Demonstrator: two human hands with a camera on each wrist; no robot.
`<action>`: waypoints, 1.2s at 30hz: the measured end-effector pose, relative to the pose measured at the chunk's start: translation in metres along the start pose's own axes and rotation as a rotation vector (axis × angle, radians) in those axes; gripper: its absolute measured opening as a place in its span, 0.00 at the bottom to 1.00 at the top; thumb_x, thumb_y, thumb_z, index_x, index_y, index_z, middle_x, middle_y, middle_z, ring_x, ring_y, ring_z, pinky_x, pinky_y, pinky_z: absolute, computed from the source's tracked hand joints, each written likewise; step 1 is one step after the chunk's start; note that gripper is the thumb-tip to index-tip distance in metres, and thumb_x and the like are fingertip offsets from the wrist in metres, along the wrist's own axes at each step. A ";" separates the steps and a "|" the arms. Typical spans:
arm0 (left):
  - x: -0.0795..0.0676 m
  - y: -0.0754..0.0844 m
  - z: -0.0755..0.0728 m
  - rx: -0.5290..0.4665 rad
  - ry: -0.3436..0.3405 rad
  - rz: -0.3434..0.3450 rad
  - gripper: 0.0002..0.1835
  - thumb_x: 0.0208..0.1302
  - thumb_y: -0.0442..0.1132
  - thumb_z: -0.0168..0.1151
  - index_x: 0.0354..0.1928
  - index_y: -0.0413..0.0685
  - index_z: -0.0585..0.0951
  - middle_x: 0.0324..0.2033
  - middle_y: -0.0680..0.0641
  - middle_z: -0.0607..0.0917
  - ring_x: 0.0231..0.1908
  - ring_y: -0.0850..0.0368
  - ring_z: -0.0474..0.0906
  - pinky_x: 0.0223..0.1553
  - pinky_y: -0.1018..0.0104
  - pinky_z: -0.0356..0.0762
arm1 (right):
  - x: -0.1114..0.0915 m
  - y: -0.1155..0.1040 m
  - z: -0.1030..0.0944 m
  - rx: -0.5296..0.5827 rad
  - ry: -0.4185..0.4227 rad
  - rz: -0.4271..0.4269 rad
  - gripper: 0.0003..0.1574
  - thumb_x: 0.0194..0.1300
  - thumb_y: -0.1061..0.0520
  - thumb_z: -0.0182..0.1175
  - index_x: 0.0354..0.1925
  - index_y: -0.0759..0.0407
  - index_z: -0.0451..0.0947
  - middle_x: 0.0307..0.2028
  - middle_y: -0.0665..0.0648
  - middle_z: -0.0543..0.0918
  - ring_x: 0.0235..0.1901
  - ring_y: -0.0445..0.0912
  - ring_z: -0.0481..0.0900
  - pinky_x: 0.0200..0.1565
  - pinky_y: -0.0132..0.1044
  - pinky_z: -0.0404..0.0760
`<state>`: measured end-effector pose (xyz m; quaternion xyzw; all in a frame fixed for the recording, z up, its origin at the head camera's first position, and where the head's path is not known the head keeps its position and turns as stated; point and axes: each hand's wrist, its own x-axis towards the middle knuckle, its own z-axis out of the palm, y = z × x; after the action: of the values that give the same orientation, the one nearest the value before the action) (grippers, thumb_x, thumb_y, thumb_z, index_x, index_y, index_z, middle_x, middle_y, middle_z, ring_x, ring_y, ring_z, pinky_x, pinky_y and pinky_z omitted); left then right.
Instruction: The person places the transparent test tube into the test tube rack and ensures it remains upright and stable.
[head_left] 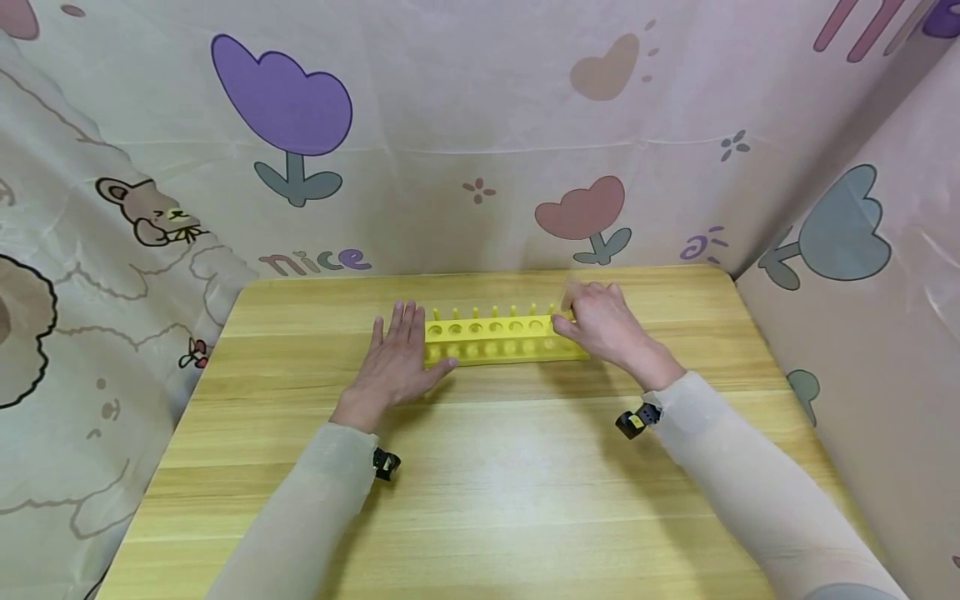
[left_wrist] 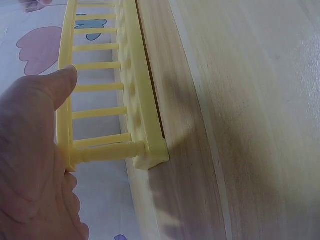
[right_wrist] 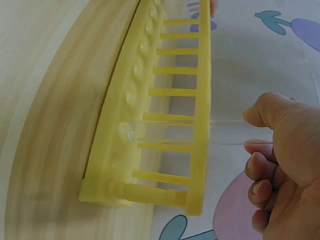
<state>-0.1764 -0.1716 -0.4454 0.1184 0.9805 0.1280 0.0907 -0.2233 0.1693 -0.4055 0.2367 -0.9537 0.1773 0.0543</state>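
Observation:
A yellow test tube rack (head_left: 495, 337) with a row of holes and short pegs along its back stands on the wooden table. My right hand (head_left: 603, 323), over the rack's right end, pinches a clear test tube (right_wrist: 227, 132) between thumb and fingers. In the right wrist view the tube passes through a hole of the top plate, its rounded end close over the base. At the rack's left end my left hand (head_left: 397, 358) rests with straight fingers and thumb spread. The left wrist view shows its thumb (left_wrist: 62, 85) on the top plate.
The pale wooden tabletop (head_left: 487, 483) extends in front of the rack. A patterned cloth (head_left: 450, 125) with flowers hangs behind the table and along both sides. A small black device (head_left: 637, 420) is on the right wrist, another (head_left: 386, 464) on the left.

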 end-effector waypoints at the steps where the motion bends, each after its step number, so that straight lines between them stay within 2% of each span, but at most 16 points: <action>1: 0.000 0.000 0.000 -0.003 0.000 0.000 0.58 0.75 0.73 0.47 0.84 0.40 0.34 0.83 0.39 0.30 0.83 0.45 0.22 0.81 0.42 0.19 | 0.000 0.000 0.001 -0.001 -0.001 0.002 0.13 0.69 0.51 0.61 0.41 0.61 0.81 0.39 0.56 0.87 0.41 0.57 0.81 0.46 0.48 0.67; 11: -0.001 0.000 0.000 -0.008 0.000 -0.004 0.58 0.75 0.73 0.45 0.84 0.40 0.33 0.83 0.40 0.30 0.83 0.45 0.22 0.81 0.42 0.18 | 0.002 0.000 0.002 -0.004 -0.037 0.025 0.14 0.70 0.51 0.60 0.42 0.62 0.81 0.43 0.57 0.88 0.43 0.58 0.82 0.47 0.49 0.67; 15: -0.001 0.001 0.000 -0.010 0.001 -0.005 0.57 0.76 0.72 0.46 0.84 0.39 0.36 0.83 0.40 0.30 0.83 0.44 0.23 0.81 0.41 0.18 | 0.002 0.001 0.003 -0.007 -0.041 0.034 0.14 0.70 0.51 0.60 0.42 0.62 0.81 0.43 0.58 0.88 0.43 0.58 0.82 0.47 0.49 0.67; 23: -0.001 0.001 0.000 -0.007 -0.002 -0.008 0.57 0.76 0.73 0.45 0.84 0.41 0.32 0.83 0.40 0.29 0.83 0.44 0.23 0.81 0.42 0.17 | 0.002 0.001 0.003 -0.001 -0.049 0.046 0.14 0.70 0.50 0.60 0.42 0.61 0.80 0.41 0.58 0.88 0.42 0.57 0.82 0.46 0.49 0.68; 36: -0.001 0.001 0.000 -0.012 0.000 -0.007 0.57 0.76 0.74 0.42 0.84 0.40 0.34 0.83 0.40 0.30 0.83 0.44 0.23 0.81 0.41 0.19 | 0.003 0.001 0.004 0.012 -0.057 0.053 0.16 0.71 0.48 0.60 0.42 0.60 0.80 0.41 0.57 0.88 0.43 0.56 0.82 0.47 0.49 0.69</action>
<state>-0.1750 -0.1707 -0.4447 0.1141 0.9802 0.1336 0.0917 -0.2263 0.1680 -0.4089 0.2165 -0.9597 0.1778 0.0211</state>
